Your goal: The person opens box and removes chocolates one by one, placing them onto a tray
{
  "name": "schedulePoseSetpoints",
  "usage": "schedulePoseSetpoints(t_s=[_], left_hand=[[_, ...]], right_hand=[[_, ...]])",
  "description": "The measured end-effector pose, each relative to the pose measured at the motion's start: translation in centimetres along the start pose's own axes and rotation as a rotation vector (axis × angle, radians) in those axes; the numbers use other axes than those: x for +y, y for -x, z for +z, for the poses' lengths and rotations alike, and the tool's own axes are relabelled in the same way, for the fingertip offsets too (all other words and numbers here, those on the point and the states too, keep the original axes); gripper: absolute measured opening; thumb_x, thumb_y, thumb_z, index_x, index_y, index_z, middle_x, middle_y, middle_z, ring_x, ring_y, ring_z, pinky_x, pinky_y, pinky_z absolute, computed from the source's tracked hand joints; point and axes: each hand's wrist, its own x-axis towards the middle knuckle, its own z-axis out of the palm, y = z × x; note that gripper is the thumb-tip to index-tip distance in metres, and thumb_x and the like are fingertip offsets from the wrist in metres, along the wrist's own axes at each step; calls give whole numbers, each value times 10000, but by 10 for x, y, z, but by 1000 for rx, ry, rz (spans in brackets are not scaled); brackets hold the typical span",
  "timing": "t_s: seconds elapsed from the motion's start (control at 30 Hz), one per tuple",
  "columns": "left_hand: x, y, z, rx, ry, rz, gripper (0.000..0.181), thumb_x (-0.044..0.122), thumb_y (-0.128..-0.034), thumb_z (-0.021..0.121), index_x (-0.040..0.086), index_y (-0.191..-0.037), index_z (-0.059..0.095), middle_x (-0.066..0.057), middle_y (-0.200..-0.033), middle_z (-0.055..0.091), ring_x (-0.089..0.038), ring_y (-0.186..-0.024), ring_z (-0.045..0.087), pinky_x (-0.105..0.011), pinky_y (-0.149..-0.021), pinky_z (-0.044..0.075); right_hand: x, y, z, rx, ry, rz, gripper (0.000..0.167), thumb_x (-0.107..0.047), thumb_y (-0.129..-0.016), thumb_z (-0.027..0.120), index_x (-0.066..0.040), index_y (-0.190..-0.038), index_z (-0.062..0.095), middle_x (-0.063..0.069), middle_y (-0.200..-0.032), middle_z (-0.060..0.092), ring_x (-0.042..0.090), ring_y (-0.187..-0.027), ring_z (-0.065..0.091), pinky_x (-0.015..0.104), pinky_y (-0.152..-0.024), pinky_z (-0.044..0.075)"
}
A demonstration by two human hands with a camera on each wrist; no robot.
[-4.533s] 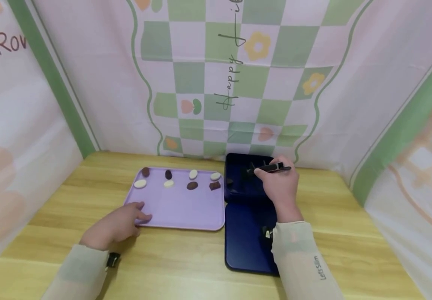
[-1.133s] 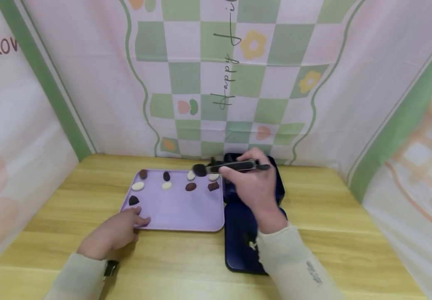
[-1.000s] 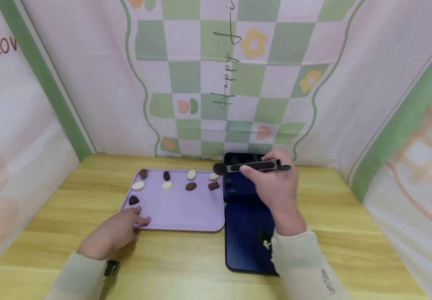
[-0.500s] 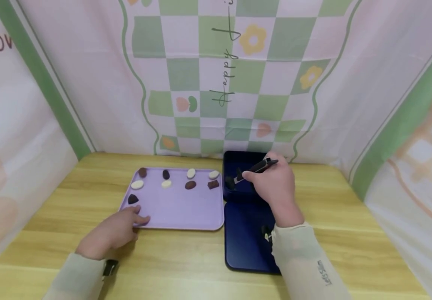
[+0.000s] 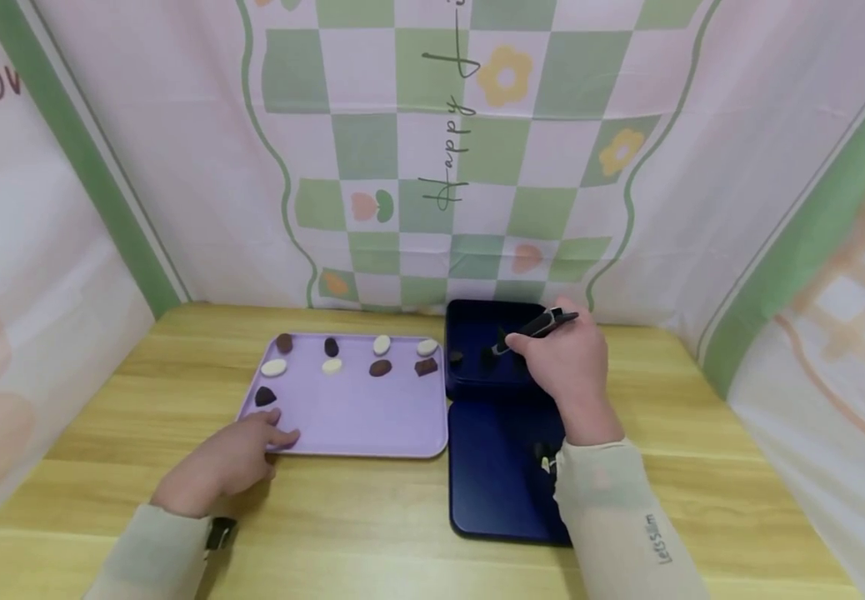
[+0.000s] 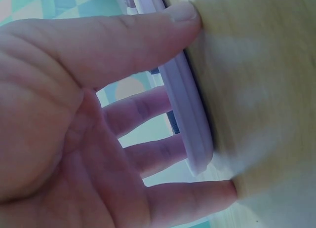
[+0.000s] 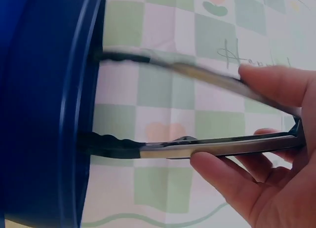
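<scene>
My right hand (image 5: 569, 371) holds tongs (image 7: 197, 148) with dark, ridged tips. In the right wrist view their two arms stand apart, thumb on one and fingers on the other, and the tips dip behind the rim of a navy box (image 5: 488, 391). Whether anything lies between the tips is hidden. A dark piece (image 5: 457, 358) sits in the box's left side. My left hand (image 5: 226, 461) rests at the front left corner of a lilac tray (image 5: 361, 421), fingers extended. On the tray lie several chocolates, white and brown, among them a dark one (image 5: 265, 397) near my left fingers.
A navy lid or second tray (image 5: 496, 483) lies in front of the box, partly under my right forearm. The wooden table (image 5: 342, 525) carries everything. Patterned cloth (image 5: 432, 167) hangs close behind the box and at both sides.
A dark chocolate now lies at the tray's left, absent 4.5 s ago. My right hand has swung the tongs from over the tray rightward, down into the box. The left hand stays put.
</scene>
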Motion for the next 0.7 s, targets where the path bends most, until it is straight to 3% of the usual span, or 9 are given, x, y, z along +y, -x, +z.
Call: schedulePoseSetpoints(t_s=[0.13, 0.23, 0.5, 0.7], left_hand=[[0, 0, 0, -5, 1, -5, 520, -50, -780, 761, 91, -1273, 678, -339, -1492, 344, -552, -1346, 317, -653, -1088, 256], [-1, -1, 0, -10, -2, -9, 516, -48, -789, 758, 97, -1277, 676, -337, -1496, 340, -550, -1351, 310, -654, -1088, 254], [-2, -2, 1, -18, 4, -8, 516, -55, -797, 753, 98, -1283, 673, -330, -1501, 340, -543, -1357, 307, -648, -1091, 260], [0, -1, -1, -20, 3, -11, 513, -58, -797, 754, 93, -1281, 674, -333, -1498, 342, -547, -1353, 310, -651, -1088, 263]], right_hand=[[-7, 3, 1, -59, -1, 22, 483, -396, -726, 879, -100, -900, 538, 94, -860, 610, 332, -798, 587, 456, -722, 497], [-12, 6, 10, -85, 30, -20, 495, -399, -728, 879, -93, -908, 535, 110, -894, 577, 337, -796, 584, 468, -725, 505], [-14, 9, 16, -64, 81, -71, 451, -312, -728, 879, -95, -947, 550, 114, -953, 538, 366, -823, 589, 523, -757, 512], [-8, 4, 14, -48, 25, -75, 449, -291, -735, 886, -97, -855, 500, 93, -889, 525, 317, -776, 555, 460, -703, 490]])
